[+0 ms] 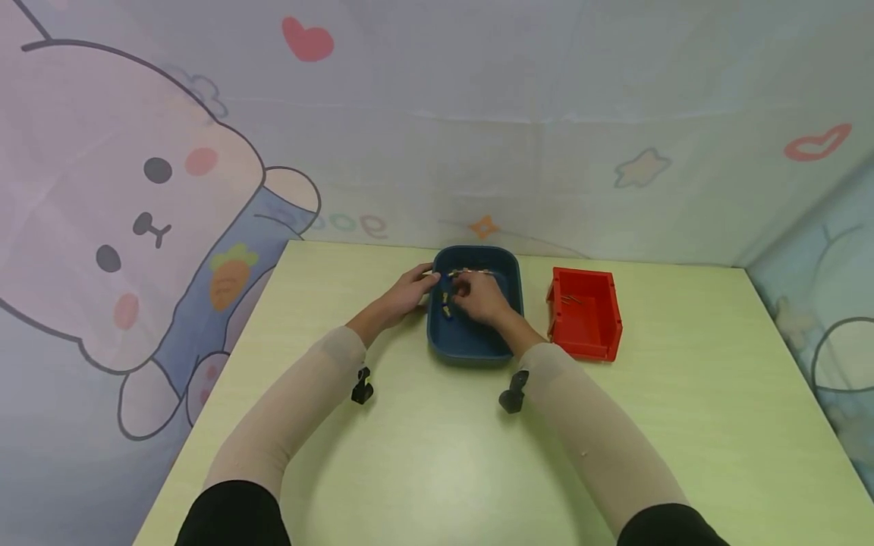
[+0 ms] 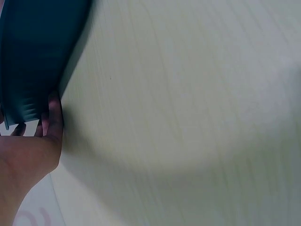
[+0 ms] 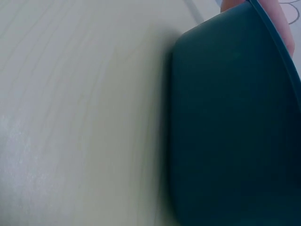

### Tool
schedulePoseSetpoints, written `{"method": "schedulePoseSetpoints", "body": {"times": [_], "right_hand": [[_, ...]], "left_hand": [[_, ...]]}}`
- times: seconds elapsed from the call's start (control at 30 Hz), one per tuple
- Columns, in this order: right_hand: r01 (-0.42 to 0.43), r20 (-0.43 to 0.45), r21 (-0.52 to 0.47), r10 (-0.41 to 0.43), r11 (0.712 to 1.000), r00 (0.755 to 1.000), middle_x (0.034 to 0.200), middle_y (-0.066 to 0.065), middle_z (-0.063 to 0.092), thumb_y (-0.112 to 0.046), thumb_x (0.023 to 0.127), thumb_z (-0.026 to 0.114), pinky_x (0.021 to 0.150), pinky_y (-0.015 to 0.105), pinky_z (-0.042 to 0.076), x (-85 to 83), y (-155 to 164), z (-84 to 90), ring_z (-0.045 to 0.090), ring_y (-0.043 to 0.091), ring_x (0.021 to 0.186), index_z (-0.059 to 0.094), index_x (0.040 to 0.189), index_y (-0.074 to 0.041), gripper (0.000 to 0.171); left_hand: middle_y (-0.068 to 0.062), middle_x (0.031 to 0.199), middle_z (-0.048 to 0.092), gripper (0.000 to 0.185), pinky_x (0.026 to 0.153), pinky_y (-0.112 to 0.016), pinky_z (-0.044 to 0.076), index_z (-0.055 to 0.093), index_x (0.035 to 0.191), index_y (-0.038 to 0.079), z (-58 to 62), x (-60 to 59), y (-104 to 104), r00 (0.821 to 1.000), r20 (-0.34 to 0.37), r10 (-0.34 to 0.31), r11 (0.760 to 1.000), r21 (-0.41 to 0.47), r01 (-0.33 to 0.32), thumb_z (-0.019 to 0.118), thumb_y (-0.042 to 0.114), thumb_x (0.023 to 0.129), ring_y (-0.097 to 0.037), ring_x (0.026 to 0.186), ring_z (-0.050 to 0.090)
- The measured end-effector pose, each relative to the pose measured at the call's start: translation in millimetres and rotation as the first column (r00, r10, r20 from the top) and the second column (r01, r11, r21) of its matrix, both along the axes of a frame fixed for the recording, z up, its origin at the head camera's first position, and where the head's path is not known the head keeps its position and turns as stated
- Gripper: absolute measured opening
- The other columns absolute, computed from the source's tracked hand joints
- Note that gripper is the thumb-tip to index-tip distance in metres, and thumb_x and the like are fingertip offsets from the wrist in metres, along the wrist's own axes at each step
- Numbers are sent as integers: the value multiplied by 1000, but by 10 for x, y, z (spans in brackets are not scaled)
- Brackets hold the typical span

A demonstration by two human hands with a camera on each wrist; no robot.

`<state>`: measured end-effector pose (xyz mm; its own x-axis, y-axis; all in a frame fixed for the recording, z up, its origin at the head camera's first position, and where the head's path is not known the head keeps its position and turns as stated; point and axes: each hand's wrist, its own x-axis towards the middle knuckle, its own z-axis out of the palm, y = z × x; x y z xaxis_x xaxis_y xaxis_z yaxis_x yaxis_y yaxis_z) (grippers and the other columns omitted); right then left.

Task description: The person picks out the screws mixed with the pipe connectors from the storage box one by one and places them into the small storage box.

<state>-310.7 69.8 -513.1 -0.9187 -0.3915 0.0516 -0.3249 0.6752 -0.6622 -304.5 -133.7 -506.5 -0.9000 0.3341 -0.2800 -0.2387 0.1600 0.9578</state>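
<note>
Blue tub (image 1: 471,341) stands gripped by left hand (image 1: 407,291) — right hand (image 1: 485,300) inside, its grip unclear.

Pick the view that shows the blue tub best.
The head view: the blue tub fits in frame, its rim and inside showing around the right hand. The left wrist view shows only part of its outside, cropped; the right wrist view, outer wall and some rim, also cropped.
</note>
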Motion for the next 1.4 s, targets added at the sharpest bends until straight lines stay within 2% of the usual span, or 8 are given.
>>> {"method": "schedulePoseSetpoints", "body": {"times": [0.3,0.53,0.9,1.1,1.4], "right_hand": [[3,3,35,-3,999,1000,100,12,73,-9,98,74,89,41,55,-10,-2,-17,67,26,95,76,117,1,22],[-15,-23,42,16,999,1000,93,11,70,-6,95,78,84,41,54,-7,6,-29,64,25,89,72,100,-2,8],[4,-88,91,4,996,996,85,9,69,-9,89,83,84,44,53,15,11,-17,65,27,86,69,88,-4,14],[30,-54,101,-25,994,998,87,8,70,-10,91,80,85,43,54,11,22,-32,65,26,87,72,89,-4,10],[24,-13,107,-23,994,1000,87,9,70,-6,93,72,81,42,54,9,25,-26,65,26,85,74,89,-3,5]], "left_hand": [[-17,162,42,59,116,-58,43,30,167,15,2,12,0,1000,-10,8,1000,-3,-8,48,35,115,-36,153,37],[-16,161,44,58,117,-59,41,32,167,15,2,7,-4,1000,-7,9,1000,-8,-9,48,35,115,-35,153,38],[-16,161,43,57,115,-57,44,32,167,15,38,33,13,1000,8,17,1000,2,-17,47,34,116,-35,153,39],[-16,162,42,58,114,-56,45,31,167,16,55,42,23,1000,14,12,1000,3,-13,47,35,115,-34,153,38],[-17,163,42,58,115,-57,44,31,167,14,36,39,15,1000,7,16,1000,-1,-16,48,34,115,-35,153,38]]}}
